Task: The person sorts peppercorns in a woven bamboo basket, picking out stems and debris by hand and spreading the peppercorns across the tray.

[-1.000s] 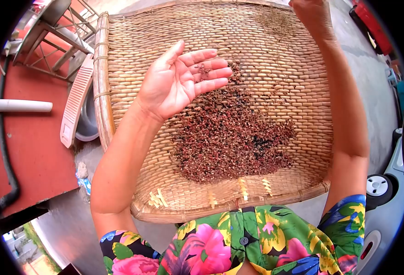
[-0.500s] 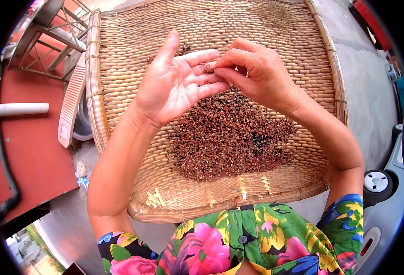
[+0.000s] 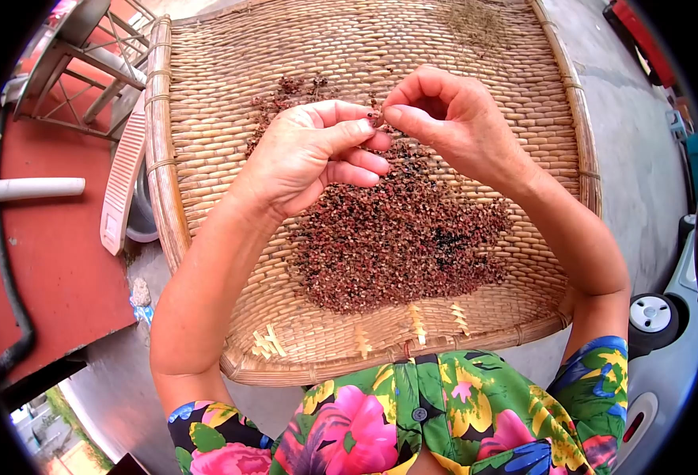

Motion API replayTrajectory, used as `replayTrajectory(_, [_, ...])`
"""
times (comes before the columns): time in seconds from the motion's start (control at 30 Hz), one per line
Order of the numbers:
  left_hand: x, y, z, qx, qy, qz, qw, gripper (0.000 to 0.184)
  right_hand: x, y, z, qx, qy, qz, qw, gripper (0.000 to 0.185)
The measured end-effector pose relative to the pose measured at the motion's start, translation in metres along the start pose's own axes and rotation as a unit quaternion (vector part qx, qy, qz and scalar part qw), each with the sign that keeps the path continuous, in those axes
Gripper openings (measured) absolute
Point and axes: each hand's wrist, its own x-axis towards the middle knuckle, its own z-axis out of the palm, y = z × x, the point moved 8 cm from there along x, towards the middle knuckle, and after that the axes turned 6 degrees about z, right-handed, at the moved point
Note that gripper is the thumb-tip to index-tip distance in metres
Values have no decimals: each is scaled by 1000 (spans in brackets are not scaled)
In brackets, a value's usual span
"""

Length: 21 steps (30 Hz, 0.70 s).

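Note:
My left hand is pinched, thumb against forefinger, on one end of a small sprig of dried peppercorns. My right hand meets it from the other side, thumb and forefinger closed at the sprig's edge. Both hands are above a large woven bamboo winnowing tray. Below them spreads a heap of reddish-brown peppercorn husks with black seeds. A smaller pile of darker peppercorn clusters lies behind my left hand, partly hidden by it.
Fine stalk debris lies at the tray's far right. To the left are a red board, a white pipe, a pink ridged plastic piece and a metal-framed stand. A wheeled grey-blue object stands at the right.
My left hand has turned from an open, upward palm to a pinch on the sprig. The darker clusters behind it are more exposed. My right hand has shifted slightly right, still pinching.

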Motion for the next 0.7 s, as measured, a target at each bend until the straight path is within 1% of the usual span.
replayTrajectory(0.03, [1, 0, -3, -31, 14, 11, 999, 18, 0, 0, -1, 0, -1, -1, 1000, 19])
replayTrajectory(0.1, [2, 3, -8, -87, 44, 29, 995, 15, 2, 14, -2, 62, -7, 86, 994, 22])
replayTrajectory(0.13, [3, 3, -9, -87, 44, 30, 995, 15, 2, 12, -1, 61, -8, 86, 994, 22])
replayTrajectory(0.2, [6, 2, -11, -157, 35, 63, 985, 13, -3, 18, 13, 63, -69, 164, 982, 25])
replayTrajectory(0.23, [7, 0, -10, -170, 10, 53, 984, 12, -4, 16, 19, 110, -84, 145, 980, 26])
replayTrajectory(0.27, [7, -2, -10, -170, 10, 52, 984, 12, -5, 18, 22, 111, -83, 145, 980, 26])
replayTrajectory(0.33, [6, -6, -2, -170, -5, 49, 984, 13, -6, 19, 24, 164, -67, 120, 977, 25])
replayTrajectory(0.4, [4, -6, 4, -179, 6, 42, 983, 13, -5, 21, 22, 183, -69, 124, 973, 24])
replayTrajectory(0.47, [4, -8, 5, -156, 14, 43, 987, 14, -6, 28, 25, 210, -101, 167, 958, 24])
replayTrajectory(0.6, [4, -8, 7, -162, 5, 51, 985, 14, -8, 26, 27, 214, -115, 176, 954, 21])
replayTrajectory(0.7, [6, -7, 3, -140, 27, 52, 988, 17, -5, 22, 22, 184, -100, 157, 965, 18])
